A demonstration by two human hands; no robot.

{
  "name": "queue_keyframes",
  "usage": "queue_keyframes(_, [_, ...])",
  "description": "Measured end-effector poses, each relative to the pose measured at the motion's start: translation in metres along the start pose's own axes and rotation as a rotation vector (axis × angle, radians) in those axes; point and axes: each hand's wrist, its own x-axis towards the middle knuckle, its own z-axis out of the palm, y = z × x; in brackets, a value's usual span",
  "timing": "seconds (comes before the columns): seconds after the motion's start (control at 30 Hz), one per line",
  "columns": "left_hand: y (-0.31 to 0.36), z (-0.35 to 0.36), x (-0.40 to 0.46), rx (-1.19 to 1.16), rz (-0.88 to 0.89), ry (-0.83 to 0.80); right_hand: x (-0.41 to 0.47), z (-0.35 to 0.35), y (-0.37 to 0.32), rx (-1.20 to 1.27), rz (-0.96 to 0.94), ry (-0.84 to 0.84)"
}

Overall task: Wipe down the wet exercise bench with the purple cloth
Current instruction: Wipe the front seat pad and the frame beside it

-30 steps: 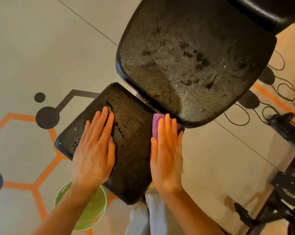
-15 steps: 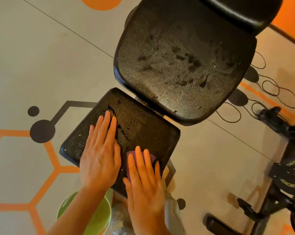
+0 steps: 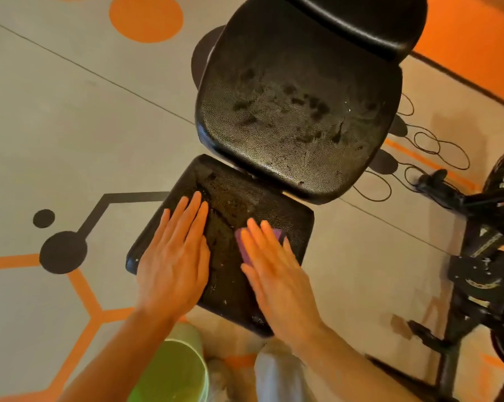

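I look down on the bench seat pad (image 3: 239, 204), with the back pad (image 3: 297, 120) just behind it, tilted up and away. My left hand (image 3: 174, 258) lies flat on the seat's left half; my right hand (image 3: 276, 274) lies flat on its right half, over the cloth (image 3: 243, 245). A bucket (image 3: 175, 369) stands on the floor (image 3: 71, 111) below the seat's near edge. Cables (image 3: 427, 143) lie right of the back pad, and a machine frame (image 3: 482, 256) stands at far right.

Purple cloth (image 3: 276, 235) flat on wet bench seat (image 3: 239, 204)
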Motion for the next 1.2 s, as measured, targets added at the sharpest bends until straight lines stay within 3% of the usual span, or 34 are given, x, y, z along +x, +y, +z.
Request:
queue_keyframes(0.13, [0.001,0.002,0.0,-0.016,0.007,0.031,0.061,0.004,0.008,0.074,0.392,0.125])
queue_keyframes(0.17, [0.0,0.002,0.0,-0.019,0.007,0.035,0.051,0.007,-0.006,0.062,0.37,0.125])
queue_keyframes(0.27, [0.0,0.002,-0.001,-0.038,0.011,0.041,-0.018,0.007,-0.046,-0.006,0.038,-0.024])
queue_keyframes(0.33, [0.001,0.001,0.0,-0.041,0.007,0.052,-0.02,0.009,-0.025,-0.034,-0.103,-0.025])
queue_keyframes(0.43, [0.002,0.001,0.0,-0.039,0.002,0.055,0.054,0.003,0.014,0.013,0.14,0.134])
queue_keyframes(0.5, [0.002,0.002,0.001,-0.04,-0.006,0.062,0.075,0.003,0.008,0.03,0.304,0.132])
queue_keyframes(0.53, [0.002,0.002,0.001,-0.041,-0.009,0.06,0.063,0.006,-0.005,0.024,0.305,0.12])
queue_keyframes(0.63, [0.002,0.002,0.0,-0.045,-0.006,0.052,-0.019,0.004,-0.05,-0.012,0.006,-0.028])
queue_keyframes(0.7, [0.003,0.0,0.0,-0.054,-0.007,0.048,-0.021,0.005,-0.034,0.002,-0.14,-0.061])
queue_keyframes(0.83, [0.003,-0.001,0.0,-0.061,-0.02,0.051,0.088,-0.001,0.005,0.006,0.154,0.063])
queue_keyframes(0.9, [0.003,0.0,0.0,-0.069,-0.018,0.054,0.084,0.006,-0.01,0.025,0.236,0.071])
queue_keyframes(1.07, [0.0,-0.001,0.0,-0.106,-0.008,0.043,-0.018,0.006,-0.04,-0.057,-0.201,-0.061])
queue_keyframes(1.13, [0.001,-0.003,0.001,-0.117,-0.006,0.038,0.022,0.009,-0.018,-0.02,-0.18,-0.017])
queue_keyframes(1.2, [0.001,-0.007,-0.001,-0.067,-0.011,0.055,0.087,0.003,-0.005,0.026,-0.003,0.035])
